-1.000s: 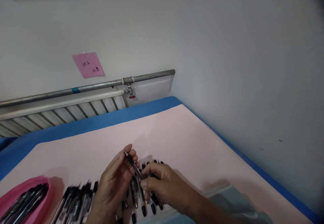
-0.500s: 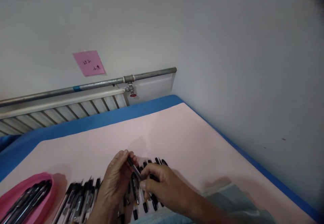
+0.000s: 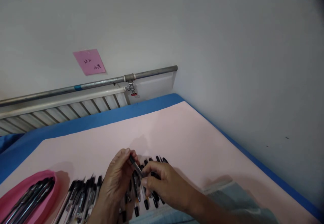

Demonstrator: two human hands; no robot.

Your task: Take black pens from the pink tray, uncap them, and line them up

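Note:
My left hand point(image 3: 115, 180) and my right hand point(image 3: 164, 187) meet over the pink mat point(image 3: 177, 139), both pinched on one thin pen point(image 3: 136, 166) that slants up to the left between the fingertips. Under and behind the hands lies a row of black-tipped pens point(image 3: 149, 197). Left of my left hand a second bunch of black pens point(image 3: 81, 198) lies side by side on the mat. A pink tray point(image 3: 15, 193) at the lower left edge holds several more pens.
The pink mat lies on a blue table point(image 3: 76, 126) pushed into a corner of white walls. A metal pipe point(image 3: 101, 82) with a red valve and a radiator run along the back wall. A pink note point(image 3: 89, 61) is stuck to the wall.
The hands have stayed together on the pen, with the pen's tip sinking a little lower into the fingers. The view has shifted slightly.

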